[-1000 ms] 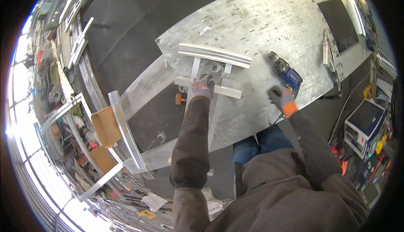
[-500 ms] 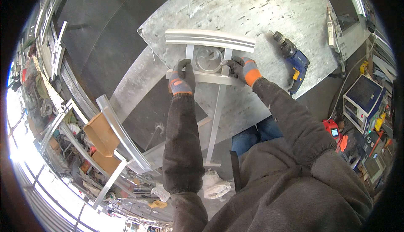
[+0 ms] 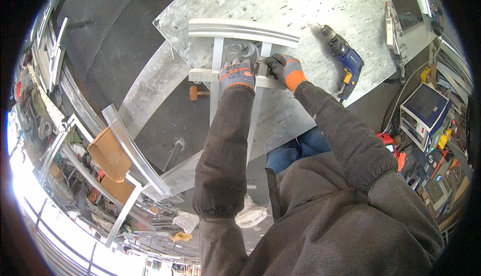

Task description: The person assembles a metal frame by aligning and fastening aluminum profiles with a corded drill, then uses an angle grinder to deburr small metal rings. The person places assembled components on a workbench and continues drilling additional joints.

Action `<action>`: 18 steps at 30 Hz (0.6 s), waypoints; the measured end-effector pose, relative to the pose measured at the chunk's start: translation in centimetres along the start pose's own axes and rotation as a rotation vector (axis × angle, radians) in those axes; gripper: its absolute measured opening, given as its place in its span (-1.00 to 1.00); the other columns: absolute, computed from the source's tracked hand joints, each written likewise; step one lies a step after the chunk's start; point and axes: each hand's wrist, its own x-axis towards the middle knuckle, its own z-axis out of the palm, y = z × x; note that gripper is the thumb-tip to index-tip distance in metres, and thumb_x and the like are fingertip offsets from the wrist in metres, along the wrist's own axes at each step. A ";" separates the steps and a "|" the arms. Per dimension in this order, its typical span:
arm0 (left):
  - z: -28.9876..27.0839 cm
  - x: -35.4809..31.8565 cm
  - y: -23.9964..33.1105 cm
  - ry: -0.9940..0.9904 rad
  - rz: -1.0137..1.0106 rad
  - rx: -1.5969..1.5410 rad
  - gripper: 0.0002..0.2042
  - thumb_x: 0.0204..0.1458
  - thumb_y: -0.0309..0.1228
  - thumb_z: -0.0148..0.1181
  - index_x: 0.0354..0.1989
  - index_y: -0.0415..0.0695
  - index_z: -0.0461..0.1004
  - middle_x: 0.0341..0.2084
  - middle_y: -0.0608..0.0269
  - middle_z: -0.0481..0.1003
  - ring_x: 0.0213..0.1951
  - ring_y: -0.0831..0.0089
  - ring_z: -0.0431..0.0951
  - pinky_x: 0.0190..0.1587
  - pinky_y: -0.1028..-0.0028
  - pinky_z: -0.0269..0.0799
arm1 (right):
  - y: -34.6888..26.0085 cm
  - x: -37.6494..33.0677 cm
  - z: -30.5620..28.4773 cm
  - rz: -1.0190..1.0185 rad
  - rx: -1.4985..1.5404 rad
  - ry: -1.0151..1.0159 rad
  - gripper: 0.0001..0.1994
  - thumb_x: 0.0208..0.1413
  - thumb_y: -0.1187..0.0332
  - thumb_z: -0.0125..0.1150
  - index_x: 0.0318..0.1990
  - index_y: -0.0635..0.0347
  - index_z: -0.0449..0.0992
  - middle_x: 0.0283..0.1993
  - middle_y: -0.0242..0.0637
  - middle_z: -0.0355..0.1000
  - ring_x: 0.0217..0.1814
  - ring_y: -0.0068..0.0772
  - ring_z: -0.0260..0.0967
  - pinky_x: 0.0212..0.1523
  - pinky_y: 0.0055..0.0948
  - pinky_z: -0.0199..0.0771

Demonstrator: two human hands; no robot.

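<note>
A pale metal frame lies on the worktable: a curved grooved rail (image 3: 243,29) across the top, two uprights (image 3: 217,54) and a crossbar (image 3: 200,74). A round scroll ornament (image 3: 240,51) sits between the uprights under the rail. My left hand (image 3: 237,75), in a grey and orange glove, reaches over the crossbar, its bent fingers closed at the ornament's lower edge. My right hand (image 3: 286,70), gloved alike, is closed beside the right upright, pinching a small ridged metal piece (image 3: 262,68) against it. The fingertips are partly hidden.
A blue and black power drill (image 3: 344,58) lies right of the frame on the metal sheet (image 3: 320,5). An orange-headed mallet (image 3: 194,93) rests left of the uprights. Another grooved rail (image 3: 135,151) and a cardboard box (image 3: 109,153) are at the left; cased equipment (image 3: 423,110) is at the right.
My left hand has left the crossbar's left end and moved right to the ornament's lower edge. My right hand stays at the right upright. The view has shifted slightly, and the mallet now shows.
</note>
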 end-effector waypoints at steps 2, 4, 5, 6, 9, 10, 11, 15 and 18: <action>0.6 -0.2 -0.2 0.060 0.023 -0.010 -0.69 0.13 -0.27 0.15 0.07 0.12 0.54 0.10 0.23 0.49 0.13 0.20 0.50 0.16 0.26 0.41 | 0.5 0.1 0.2 -0.022 0.012 0.012 -0.61 0.17 0.05 0.24 -0.06 0.18 0.61 -0.18 -0.03 0.60 -0.13 -0.09 0.57 -0.08 -0.22 0.54; 1.2 -0.3 -0.2 0.072 0.019 0.018 -0.69 0.14 -0.25 0.13 0.07 0.14 0.55 0.11 0.24 0.49 0.15 0.20 0.48 0.19 0.24 0.38 | 0.6 0.0 0.3 -0.014 0.039 0.021 -0.60 0.17 0.03 0.24 -0.06 0.19 0.61 -0.18 -0.04 0.60 -0.13 -0.10 0.57 -0.09 -0.23 0.54; 1.3 -0.3 -0.2 0.061 0.018 0.023 -0.69 0.15 -0.24 0.12 0.07 0.15 0.55 0.12 0.25 0.49 0.15 0.20 0.48 0.20 0.24 0.36 | 0.5 0.0 0.3 -0.021 0.064 0.036 -0.59 0.17 0.03 0.24 -0.05 0.20 0.61 -0.19 -0.04 0.60 -0.14 -0.12 0.57 -0.09 -0.23 0.54; 1.4 -0.3 -0.1 0.064 0.010 0.032 -0.69 0.15 -0.23 0.11 0.07 0.16 0.55 0.13 0.25 0.49 0.17 0.20 0.46 0.20 0.24 0.36 | 0.2 0.0 0.2 0.029 0.074 0.024 -0.58 0.17 0.03 0.24 -0.05 0.20 0.61 -0.19 -0.05 0.61 -0.16 -0.13 0.57 -0.10 -0.23 0.54; 1.1 -0.2 0.4 0.072 -0.013 0.032 -0.70 0.15 -0.23 0.11 0.06 0.18 0.56 0.13 0.27 0.49 0.20 0.23 0.43 0.21 0.24 0.34 | -0.9 -0.3 -0.4 0.046 0.074 -0.070 -0.58 0.18 0.04 0.23 -0.04 0.23 0.60 -0.22 -0.10 0.61 -0.20 -0.22 0.57 -0.13 -0.28 0.53; 0.9 -0.1 0.5 0.048 -0.028 0.030 -0.70 0.15 -0.24 0.11 0.05 0.18 0.56 0.12 0.27 0.50 0.21 0.24 0.42 0.21 0.25 0.35 | -1.3 -0.5 -0.8 0.031 0.116 -0.076 -0.60 0.19 0.07 0.23 -0.04 0.24 0.59 -0.23 -0.10 0.60 -0.21 -0.26 0.56 -0.14 -0.30 0.53; 0.6 -0.1 0.7 0.023 -0.042 0.027 -0.71 0.15 -0.25 0.11 0.04 0.19 0.57 0.11 0.28 0.50 0.22 0.26 0.41 0.21 0.26 0.35 | -1.5 -0.9 -1.2 0.061 0.149 -0.079 -0.62 0.20 0.09 0.22 -0.04 0.24 0.59 -0.24 -0.11 0.60 -0.22 -0.30 0.55 -0.15 -0.32 0.52; -0.2 -0.1 1.1 -0.028 -0.067 0.065 -0.74 0.17 -0.25 0.10 0.00 0.19 0.57 0.09 0.30 0.52 0.23 0.27 0.41 0.20 0.27 0.35 | 0.1 -5.1 -4.9 0.002 0.449 0.047 -0.77 0.28 0.28 0.14 -0.07 0.23 0.56 -0.31 -0.36 0.51 -0.36 -0.60 0.42 -0.32 -0.54 0.46; -0.1 0.2 1.2 -0.049 -0.079 0.063 -0.74 0.18 -0.24 0.08 0.02 0.19 0.56 0.09 0.30 0.52 0.23 0.26 0.41 0.19 0.25 0.35 | 4.6 -9.2 -10.2 -0.152 0.085 0.443 -0.72 0.23 0.24 0.23 -0.02 0.23 0.52 -0.23 -0.24 0.53 -0.29 -0.43 0.47 -0.18 -0.37 0.51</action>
